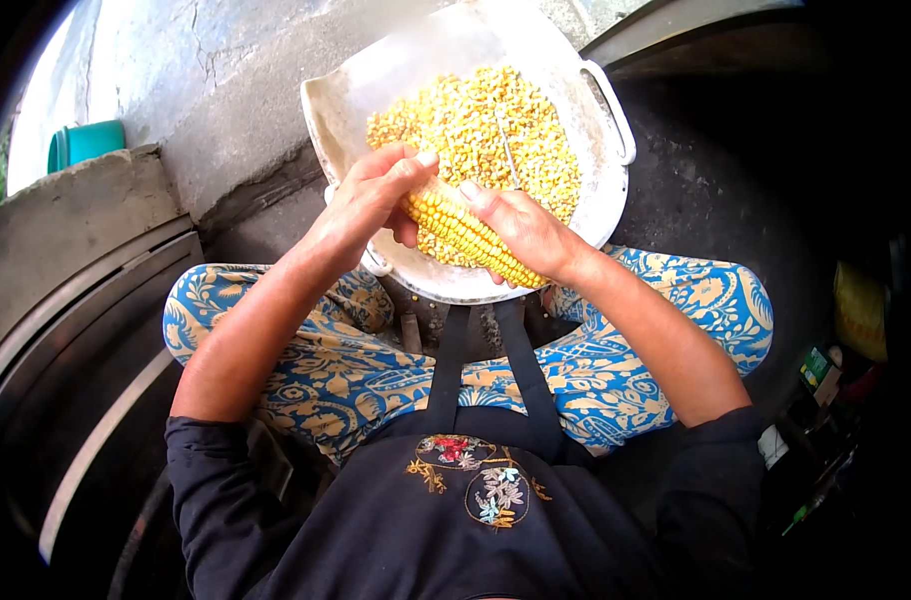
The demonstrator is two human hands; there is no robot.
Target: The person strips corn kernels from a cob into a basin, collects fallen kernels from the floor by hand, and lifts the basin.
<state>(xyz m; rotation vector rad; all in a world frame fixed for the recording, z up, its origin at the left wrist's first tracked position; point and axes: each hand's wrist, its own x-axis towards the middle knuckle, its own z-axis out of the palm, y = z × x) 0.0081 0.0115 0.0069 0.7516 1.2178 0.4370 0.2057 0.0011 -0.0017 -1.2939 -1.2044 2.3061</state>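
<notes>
One ear of corn (471,240) is clamped between the left hand (376,195) and the right hand (536,235) of a seated person, held above the near part of a broad white basin (608,190). The ear slants from upper left to lower right, its rows of yellow kernels facing up between the two grips. The left hand closes over the upper end, wrist bent inward, thumb stretched across the top and fingers curled beneath. The right hand wraps the lower stretch from the other side, its thumb pointing back toward the left thumb, the two tips near each other but apart; some of its fingertips show under the ear. Both forearms, bare below the dark sleeves (216,480), reach forward and angle in from bent elbows, meeting over the basin. Loose kernels (456,110) lie heaped inside, and a thin, pale rod (507,150) rests among them. The person's knees, in blue-and-cream patterned trousers (676,300), spread wide to either side of the basin's near edge. Embroidered flowers (496,490) decorate the front of the dark shirt (576,540). A green container (91,145) stands at far left, beyond a low concrete wall (86,215).
</notes>
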